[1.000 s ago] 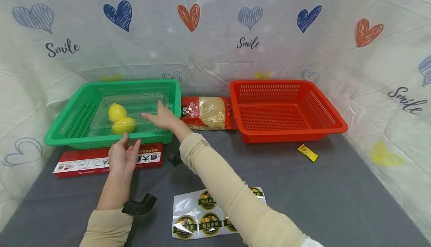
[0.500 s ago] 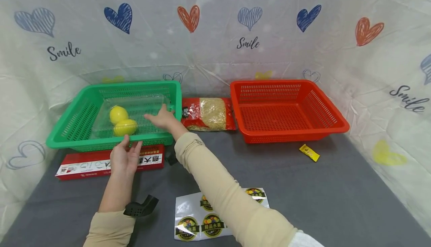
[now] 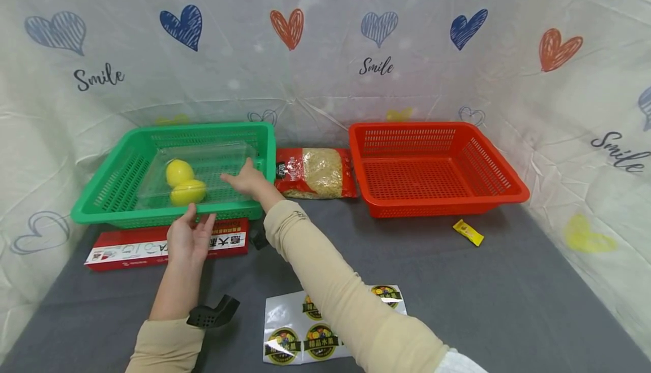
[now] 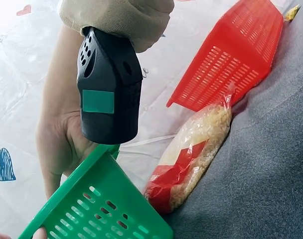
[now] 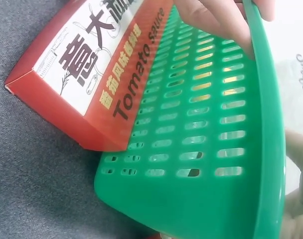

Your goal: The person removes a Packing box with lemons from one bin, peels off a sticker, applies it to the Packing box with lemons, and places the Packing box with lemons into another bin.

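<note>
Left hand (image 3: 189,238) pinches the rim of the green basket (image 3: 142,217); right hand (image 3: 248,181), fingers spread, gripping nothing visible, hangs inside with two lemons (image 3: 188,191) and a clear box (image 3: 218,155).

Soft, bright light puts glare on the sticker sheet (image 3: 304,330) and washes out the wrist-view backdrop (image 4: 19,117).
</note>
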